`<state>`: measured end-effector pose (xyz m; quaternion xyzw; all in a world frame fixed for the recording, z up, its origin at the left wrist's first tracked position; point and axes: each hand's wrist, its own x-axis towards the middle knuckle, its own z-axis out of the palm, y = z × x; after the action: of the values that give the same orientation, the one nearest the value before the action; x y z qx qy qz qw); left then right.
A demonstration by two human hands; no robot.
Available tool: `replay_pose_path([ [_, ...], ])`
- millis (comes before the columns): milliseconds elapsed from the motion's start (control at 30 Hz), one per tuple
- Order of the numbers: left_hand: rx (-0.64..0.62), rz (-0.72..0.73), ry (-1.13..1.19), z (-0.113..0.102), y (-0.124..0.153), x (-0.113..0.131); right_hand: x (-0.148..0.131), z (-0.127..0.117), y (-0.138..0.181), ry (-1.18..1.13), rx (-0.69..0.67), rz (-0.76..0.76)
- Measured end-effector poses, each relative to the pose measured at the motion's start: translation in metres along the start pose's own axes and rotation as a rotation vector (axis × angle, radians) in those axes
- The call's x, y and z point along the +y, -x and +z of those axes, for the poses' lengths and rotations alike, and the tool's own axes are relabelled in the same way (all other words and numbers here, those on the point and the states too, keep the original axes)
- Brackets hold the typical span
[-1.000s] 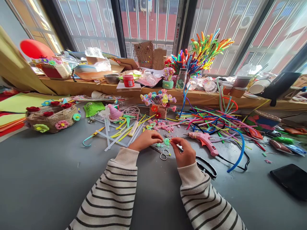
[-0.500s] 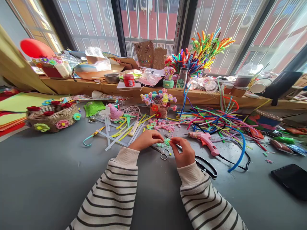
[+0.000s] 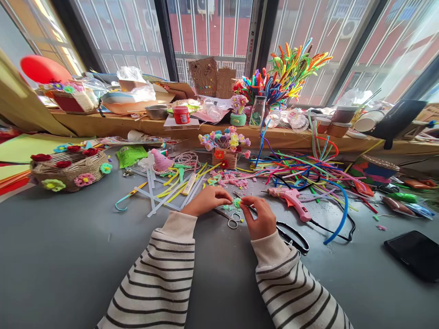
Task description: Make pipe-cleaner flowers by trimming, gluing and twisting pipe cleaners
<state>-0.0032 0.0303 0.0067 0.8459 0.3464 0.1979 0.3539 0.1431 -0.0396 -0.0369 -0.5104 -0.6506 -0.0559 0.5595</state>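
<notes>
Between my two hands is a small green fuzzy flower (image 3: pixel 236 202), apparently of pipe cleaner. My left hand (image 3: pixel 206 200) pinches its left side with fingertips together. From the other side, the thumb and forefinger of my right hand (image 3: pixel 259 216) are closed on it. My fingers partly cover the flower. Just below it on the table lie small scissors (image 3: pixel 233 223) with silver handles and green fuzzy scraps. Near my right wrist is a black loop handle (image 3: pixel 297 238), partly hidden by the hand. A pink glue gun (image 3: pixel 291 198) rests to the right.
Pipe cleaners (image 3: pixel 302 169) in many colours are heaped at the back right. White and yellow strips (image 3: pixel 168 196) lie left of my hands. A flower-trimmed twine basket (image 3: pixel 68 171) stands at left, a small flower box (image 3: pixel 224 157) behind, and a black phone (image 3: pixel 413 253) at right.
The whole view has shifted slightly, so things sit a little further left. Both hands keep their pinch on the green flower, with only slight finger movement.
</notes>
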Motion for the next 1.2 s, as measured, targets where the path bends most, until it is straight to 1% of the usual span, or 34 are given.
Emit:
replay_pose_path([
  [267, 0.001, -0.005, 0.010, 0.000, 0.000, 0.000, 0.002, 0.000, 0.000, 0.012, -0.002, -0.014],
  [633, -0.006, 0.000, 0.012, 0.000, 0.000, -0.001, -0.001, -0.001, 0.000, -0.013, 0.015, 0.020],
  [867, 0.010, -0.022, 0.003, 0.000, 0.000, -0.001, 0.005, -0.002, 0.001, 0.089, 0.047, 0.040],
  [967, 0.017, -0.026, 0.009, 0.000, 0.000, -0.001, 0.008, -0.002, 0.003, 0.131, 0.033, 0.040],
  [1200, 0.013, -0.031, 0.024, -0.001, 0.001, 0.003, 0.010, 0.000, 0.004, 0.113, -0.004, 0.023],
])
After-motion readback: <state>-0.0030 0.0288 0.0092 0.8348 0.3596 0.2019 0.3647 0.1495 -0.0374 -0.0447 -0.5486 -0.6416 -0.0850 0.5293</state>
